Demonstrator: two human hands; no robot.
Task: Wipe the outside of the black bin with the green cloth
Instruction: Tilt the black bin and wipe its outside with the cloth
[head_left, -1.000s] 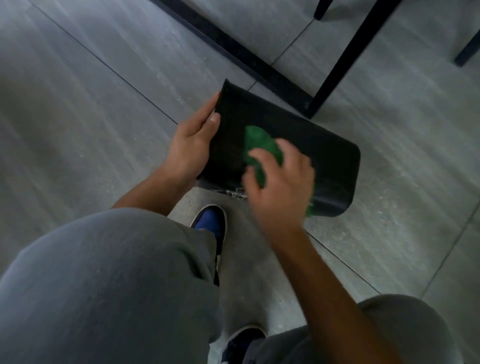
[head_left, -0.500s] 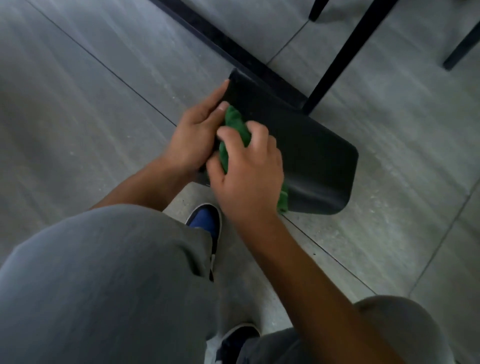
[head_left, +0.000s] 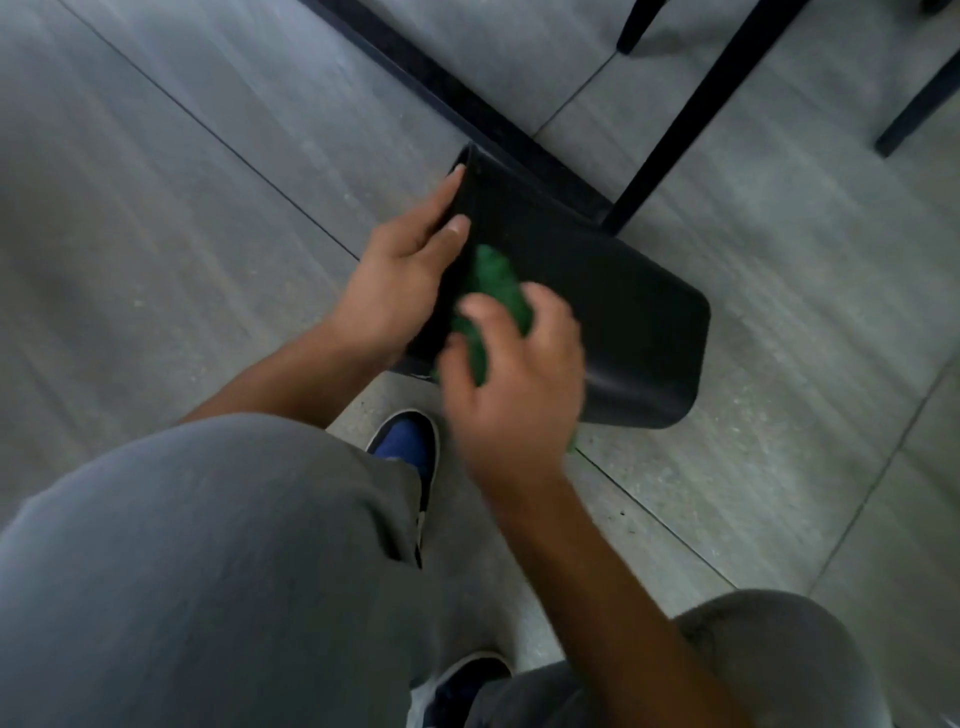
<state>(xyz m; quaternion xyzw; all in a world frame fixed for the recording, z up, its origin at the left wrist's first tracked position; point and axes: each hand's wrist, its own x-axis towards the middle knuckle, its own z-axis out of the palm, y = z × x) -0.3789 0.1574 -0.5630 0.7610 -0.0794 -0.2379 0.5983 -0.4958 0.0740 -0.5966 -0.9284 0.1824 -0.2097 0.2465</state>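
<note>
Black bin (head_left: 623, 312) on side, long axis upper-left to lower-right. Left hand (head_left: 400, 275) grips rim end; right hand (head_left: 511, 379) clutches green cloth (head_left: 493, 296) on near wall; far right end unwiped.

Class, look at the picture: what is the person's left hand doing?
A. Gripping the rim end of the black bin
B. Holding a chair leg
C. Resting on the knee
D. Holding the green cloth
A: the left hand grips the edge of the black bin at its open end, steadying it, while the right hand holds the green cloth against the bin's side.
</note>
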